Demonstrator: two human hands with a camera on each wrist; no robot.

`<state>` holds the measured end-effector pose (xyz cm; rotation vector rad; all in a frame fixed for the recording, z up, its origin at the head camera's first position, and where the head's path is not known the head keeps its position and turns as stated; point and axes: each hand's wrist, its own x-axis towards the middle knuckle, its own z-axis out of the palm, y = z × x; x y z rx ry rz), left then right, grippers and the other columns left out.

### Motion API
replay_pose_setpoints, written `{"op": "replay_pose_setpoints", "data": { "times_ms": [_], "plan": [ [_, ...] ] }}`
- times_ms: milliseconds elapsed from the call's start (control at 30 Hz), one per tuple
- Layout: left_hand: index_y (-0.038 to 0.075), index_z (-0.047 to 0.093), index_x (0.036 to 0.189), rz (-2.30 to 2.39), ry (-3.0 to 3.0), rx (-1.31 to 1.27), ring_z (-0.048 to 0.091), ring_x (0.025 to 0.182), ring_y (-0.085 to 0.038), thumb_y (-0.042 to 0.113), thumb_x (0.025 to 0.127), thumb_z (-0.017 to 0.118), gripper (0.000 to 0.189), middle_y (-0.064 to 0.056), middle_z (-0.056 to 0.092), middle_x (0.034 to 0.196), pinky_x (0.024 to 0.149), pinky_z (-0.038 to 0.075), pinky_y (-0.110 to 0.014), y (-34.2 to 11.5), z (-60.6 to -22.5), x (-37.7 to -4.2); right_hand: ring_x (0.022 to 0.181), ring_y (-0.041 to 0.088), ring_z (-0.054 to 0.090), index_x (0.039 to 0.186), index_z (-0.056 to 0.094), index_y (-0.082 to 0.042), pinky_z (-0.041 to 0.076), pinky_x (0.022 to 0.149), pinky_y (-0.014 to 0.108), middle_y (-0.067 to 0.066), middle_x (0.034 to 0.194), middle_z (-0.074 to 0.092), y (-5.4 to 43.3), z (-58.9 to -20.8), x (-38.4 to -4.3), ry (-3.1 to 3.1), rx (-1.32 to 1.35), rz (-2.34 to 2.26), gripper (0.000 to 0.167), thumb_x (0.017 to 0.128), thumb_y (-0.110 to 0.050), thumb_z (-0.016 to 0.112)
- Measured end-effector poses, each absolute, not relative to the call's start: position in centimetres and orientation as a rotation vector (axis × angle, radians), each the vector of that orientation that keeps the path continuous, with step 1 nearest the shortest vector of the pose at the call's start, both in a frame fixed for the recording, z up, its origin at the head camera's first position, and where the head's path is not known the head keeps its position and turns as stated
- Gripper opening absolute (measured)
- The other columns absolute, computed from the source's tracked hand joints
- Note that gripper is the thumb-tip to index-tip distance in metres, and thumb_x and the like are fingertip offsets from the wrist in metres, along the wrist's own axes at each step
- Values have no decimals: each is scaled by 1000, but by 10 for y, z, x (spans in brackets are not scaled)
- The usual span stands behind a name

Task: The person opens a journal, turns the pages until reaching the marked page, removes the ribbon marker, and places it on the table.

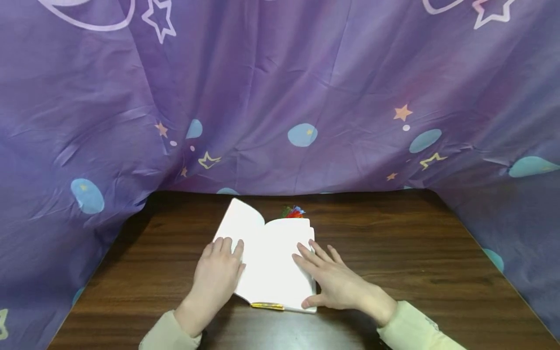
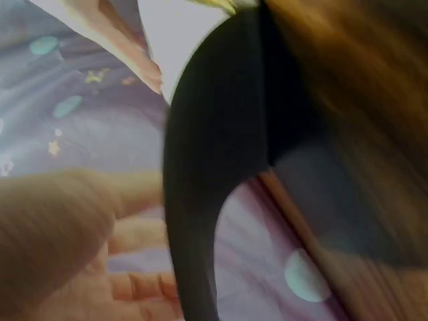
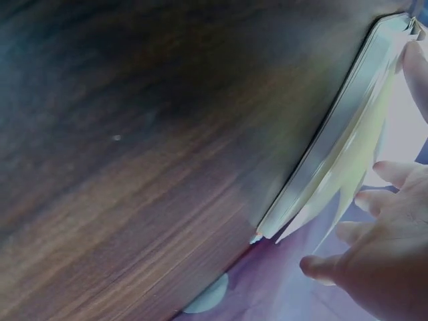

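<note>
An open book (image 1: 273, 272) with bright white pages lies on the wooden table, its left half tilted up. On the left page rests my left hand (image 1: 218, 270), fingers laid over the paper near the outer edge. From below, in the left wrist view, the dark cover (image 2: 207, 134) hides the fingertips of the left hand (image 2: 60, 241). My right hand (image 1: 334, 282) spreads its fingers over the right page's outer edge, thumb near the bottom corner. Several page edges (image 3: 348, 157) fan loosely beside the right hand (image 3: 388, 227) in the right wrist view.
A red, blue and green tassel (image 1: 294, 212) pokes out beyond the book's top edge. Something shiny and gold (image 1: 268, 306) shows at the bottom of the spine. Behind the brown table (image 1: 415, 262) hangs a purple curtain (image 1: 271, 97) with stars and planets.
</note>
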<state>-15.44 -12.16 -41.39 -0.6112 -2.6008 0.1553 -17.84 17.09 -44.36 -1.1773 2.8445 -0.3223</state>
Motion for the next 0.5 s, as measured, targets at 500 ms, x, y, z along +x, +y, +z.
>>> {"op": "replay_pose_setpoints", "data": {
  "times_ms": [500],
  "plan": [
    [10, 55, 139, -272, -2866, -674, 26, 140, -45, 43, 96, 57, 54, -31, 31, 150, 104, 35, -64, -142, -429, -173, 147, 34, 10, 156, 27, -16, 16, 111, 67, 9, 162, 15, 167, -445, -182, 2850, -1203, -253, 107, 72, -64, 73]
  ]
}}
